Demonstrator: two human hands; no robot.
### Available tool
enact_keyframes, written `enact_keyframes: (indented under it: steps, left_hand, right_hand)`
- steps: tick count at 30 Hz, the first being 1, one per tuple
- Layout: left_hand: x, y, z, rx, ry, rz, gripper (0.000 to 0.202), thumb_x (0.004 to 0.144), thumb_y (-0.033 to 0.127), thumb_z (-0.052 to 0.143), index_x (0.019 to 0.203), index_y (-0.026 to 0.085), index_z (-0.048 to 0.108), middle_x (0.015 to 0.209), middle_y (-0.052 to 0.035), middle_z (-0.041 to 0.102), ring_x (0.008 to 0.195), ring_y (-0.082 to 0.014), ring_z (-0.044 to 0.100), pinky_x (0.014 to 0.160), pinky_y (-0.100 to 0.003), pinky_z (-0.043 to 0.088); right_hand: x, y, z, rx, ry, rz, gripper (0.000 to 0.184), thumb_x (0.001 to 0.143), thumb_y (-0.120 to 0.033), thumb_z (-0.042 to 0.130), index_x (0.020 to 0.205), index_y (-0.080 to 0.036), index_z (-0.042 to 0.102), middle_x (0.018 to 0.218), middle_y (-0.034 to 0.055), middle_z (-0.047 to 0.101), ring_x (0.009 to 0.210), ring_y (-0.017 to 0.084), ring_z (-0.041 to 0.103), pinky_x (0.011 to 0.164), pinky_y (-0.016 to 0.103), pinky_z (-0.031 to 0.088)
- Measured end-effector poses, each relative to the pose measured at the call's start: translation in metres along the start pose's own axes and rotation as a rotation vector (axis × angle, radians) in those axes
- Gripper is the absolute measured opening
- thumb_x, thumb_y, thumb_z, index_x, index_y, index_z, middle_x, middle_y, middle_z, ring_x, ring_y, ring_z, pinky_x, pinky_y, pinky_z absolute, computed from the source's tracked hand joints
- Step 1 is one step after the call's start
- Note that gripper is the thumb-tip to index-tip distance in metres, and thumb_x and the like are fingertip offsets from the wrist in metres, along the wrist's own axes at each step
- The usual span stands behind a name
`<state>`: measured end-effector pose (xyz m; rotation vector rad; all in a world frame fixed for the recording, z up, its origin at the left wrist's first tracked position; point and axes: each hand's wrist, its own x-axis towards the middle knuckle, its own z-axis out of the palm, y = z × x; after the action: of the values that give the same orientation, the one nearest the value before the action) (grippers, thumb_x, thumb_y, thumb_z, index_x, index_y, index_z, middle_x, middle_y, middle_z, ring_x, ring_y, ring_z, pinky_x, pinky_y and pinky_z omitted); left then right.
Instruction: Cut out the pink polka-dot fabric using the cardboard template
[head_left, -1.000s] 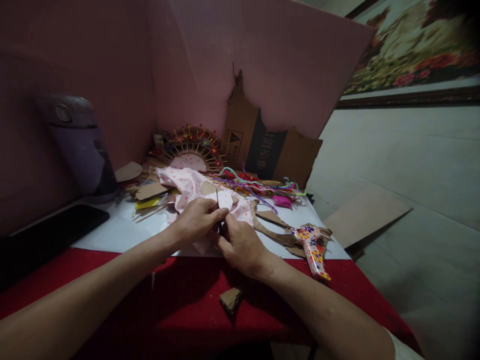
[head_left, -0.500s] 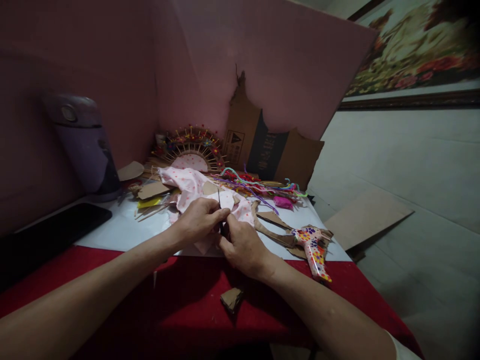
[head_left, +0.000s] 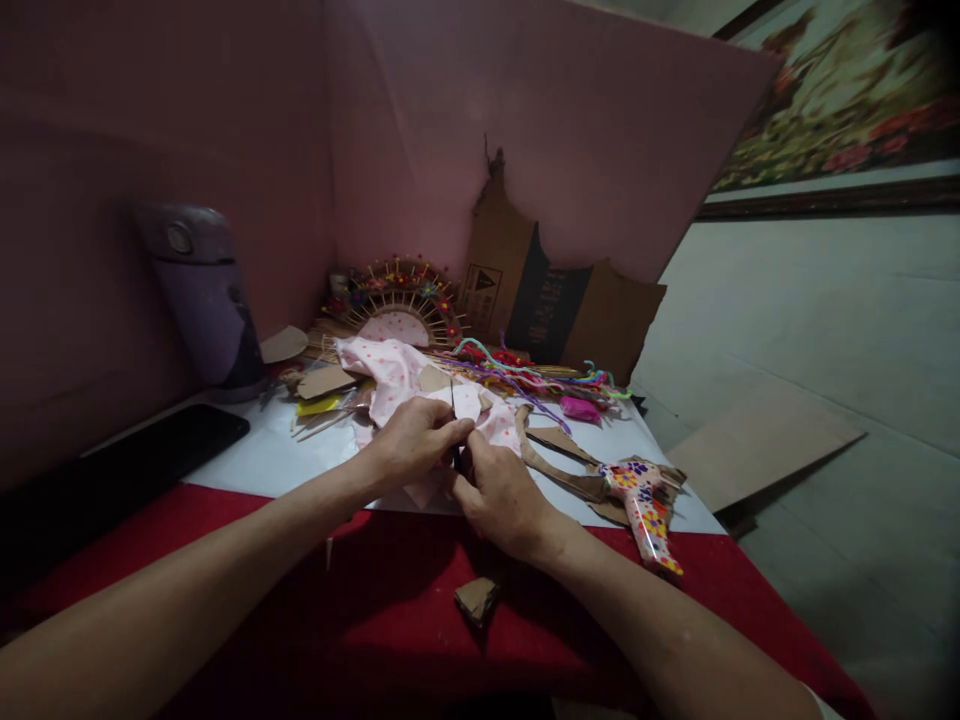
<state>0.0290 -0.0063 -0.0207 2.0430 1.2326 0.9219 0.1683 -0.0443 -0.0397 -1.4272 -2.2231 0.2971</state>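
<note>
My left hand [head_left: 420,438] is closed, its thumb and fingers pinching the white cloth with red dots [head_left: 390,372]. Right beside it, my right hand [head_left: 506,495] is closed around what look like dark scissors [head_left: 454,398]. Their thin blade points away from me against a small dotted piece [head_left: 467,402], and the handles are mostly hidden by my fingers. The cloth lies crumpled around and beyond both hands. A bit of brown cardboard [head_left: 433,379] shows on it behind the blade.
Beyond the hands are a half-round stick fan [head_left: 397,325], coloured pipe cleaners [head_left: 517,372] and a torn cardboard sheet [head_left: 555,310]. A flowered glue gun [head_left: 641,505] lies at right, near cardboard scraps. Left are a purple bottle [head_left: 206,310] and a black phone [head_left: 180,440]. One cardboard scrap [head_left: 477,600] lies in front.
The whole scene has shifted slightly right in view as the head turned a little left. Both hands keep nearly the same grip and place on the cloth.
</note>
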Motion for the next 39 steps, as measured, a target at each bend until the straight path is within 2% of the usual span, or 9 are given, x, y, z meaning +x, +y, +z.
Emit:
enact_keyframes:
  steps: [5, 39]
  left_hand:
    - [0.0001, 0.0004, 0.0003, -0.007, 0.0, 0.0, 0.035, 0.079, 0.042, 0.05, 0.057, 0.016, 0.054, 0.051, -0.0005, 0.055, 0.048, -0.0124, 0.049, 0.044, -0.023, 0.034]
    - [0.0004, -0.0026, 0.0005, 0.025, 0.012, 0.012, 0.034, 0.08, 0.042, 0.05, 0.055, 0.018, 0.051, 0.05, -0.0003, 0.055, 0.048, -0.0119, 0.049, 0.043, -0.023, 0.032]
  right_hand:
    - [0.0, 0.0006, -0.0002, 0.0, 0.012, -0.024, 0.015, 0.084, -0.027, 0.051, 0.093, -0.015, 0.052, 0.079, 0.0079, 0.065, 0.063, 0.017, 0.056, 0.057, 0.026, 0.032]
    - [-0.0003, 0.0012, -0.0002, 0.008, 0.013, -0.022, 0.012, 0.083, -0.025, 0.051, 0.09, -0.015, 0.051, 0.074, 0.0065, 0.064, 0.058, 0.016, 0.054, 0.052, 0.026, 0.029]
